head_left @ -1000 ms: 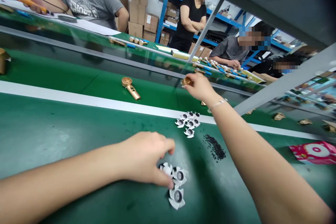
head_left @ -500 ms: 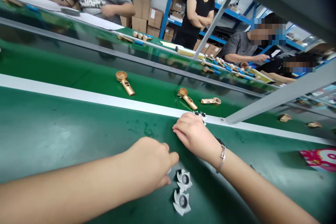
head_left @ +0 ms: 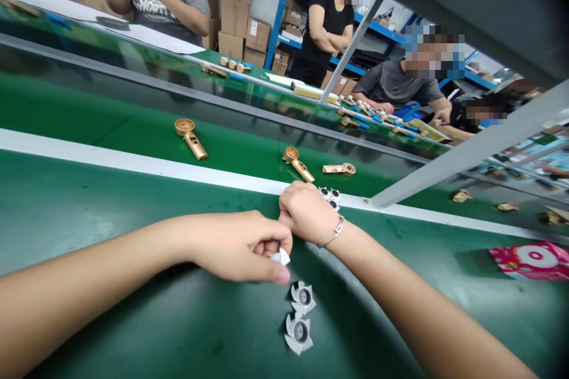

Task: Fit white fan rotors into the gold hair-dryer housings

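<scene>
Between the thumb and fingers of my left hand [head_left: 249, 247] is a small white fan blade [head_left: 281, 257], mostly covered by the fingers. Just below it, two more white fan blades lie on the green table, one nearer the hand [head_left: 303, 297] and one closer to me [head_left: 299, 333]. My right hand [head_left: 306, 210], with a bracelet at the wrist, is closed beside the white strip; its fingertips are turned away, so what they hold is hidden. Past its knuckles sits a small cluster of white fan blades [head_left: 333, 193] with dark centres.
Gold fan housings lie on the green belt beyond the white strip [head_left: 133, 159]: one at left [head_left: 191, 138], one in the middle [head_left: 297, 164], one at right [head_left: 339, 169]. A grey post [head_left: 435, 166] rises at right, near a pink box [head_left: 528, 260]. Several people are across the line.
My left hand has turned and lifted slightly, bringing the white fan blade in its fingers into sight. My right hand has shifted a little left. The whole view has drifted slightly.
</scene>
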Available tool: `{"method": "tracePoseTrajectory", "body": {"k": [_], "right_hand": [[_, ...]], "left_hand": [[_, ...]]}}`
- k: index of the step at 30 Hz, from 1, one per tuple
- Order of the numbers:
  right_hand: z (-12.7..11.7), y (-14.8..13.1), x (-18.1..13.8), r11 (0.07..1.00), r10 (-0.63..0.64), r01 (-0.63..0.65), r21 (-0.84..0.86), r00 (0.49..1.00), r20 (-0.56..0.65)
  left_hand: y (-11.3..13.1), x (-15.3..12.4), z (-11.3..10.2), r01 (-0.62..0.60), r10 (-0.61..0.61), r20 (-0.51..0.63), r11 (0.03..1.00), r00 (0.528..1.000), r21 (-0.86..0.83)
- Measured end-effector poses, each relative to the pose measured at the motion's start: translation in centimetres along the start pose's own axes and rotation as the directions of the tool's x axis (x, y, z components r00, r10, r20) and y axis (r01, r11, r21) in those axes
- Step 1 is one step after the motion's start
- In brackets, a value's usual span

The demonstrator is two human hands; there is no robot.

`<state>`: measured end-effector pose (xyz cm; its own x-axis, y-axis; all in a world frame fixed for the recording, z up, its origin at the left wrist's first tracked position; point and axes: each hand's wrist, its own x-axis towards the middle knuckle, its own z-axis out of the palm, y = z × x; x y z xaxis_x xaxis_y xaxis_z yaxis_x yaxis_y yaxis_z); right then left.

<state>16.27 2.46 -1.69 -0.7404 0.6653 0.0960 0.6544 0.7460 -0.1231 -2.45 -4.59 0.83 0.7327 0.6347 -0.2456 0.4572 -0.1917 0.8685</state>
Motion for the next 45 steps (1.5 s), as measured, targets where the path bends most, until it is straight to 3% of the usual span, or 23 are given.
{"method": "tracePoseTrajectory", "body": {"k": [2,4,7,11,17,36,45], "right_hand": [[-0.8,0.4,-1.2,0.994,0.077,-0.067,0.084,0.991,-0.111],[-1.8,0.2,-2.8,0.976,0.169,-0.133,0.171,0.962,-0.214],[-3.0,-1.1,-4.8,0.917,0.229,-0.108,0.384,0.931,-0.284],[-3.0,-2.7,-5.6,0.785,0.182,0.055,0.618,0.932,-0.314],[-2.2,-2.5,-5.6,0.776,0.201,0.038,0.629,0.931,-0.305],[-1.5,-3.5,-5.4,0.806,0.26,0.0,0.591,0.898,-0.354],[-1.3,-2.6,-5.6,0.916,0.059,0.12,0.384,0.904,-0.424]], "left_hand": [[-0.7,0.7,0.0,-0.07,0.049,-0.077,0.951,0.996,-0.301],[-1.4,1.6,0.5,-0.161,0.062,-0.189,0.807,0.98,-0.568],[-2.2,2.7,1.4,-0.27,0.033,-0.319,0.617,0.947,-0.739],[-2.5,3.0,1.9,-0.325,0.03,-0.374,0.558,0.927,-0.763],[-2.6,2.9,1.9,-0.359,0.051,-0.387,0.503,0.92,-0.786],[-3.3,3.0,1.7,-0.359,0.064,-0.383,0.519,0.922,-0.776],[-3.6,3.2,1.6,-0.367,0.034,-0.42,0.554,0.907,-0.747]]}}
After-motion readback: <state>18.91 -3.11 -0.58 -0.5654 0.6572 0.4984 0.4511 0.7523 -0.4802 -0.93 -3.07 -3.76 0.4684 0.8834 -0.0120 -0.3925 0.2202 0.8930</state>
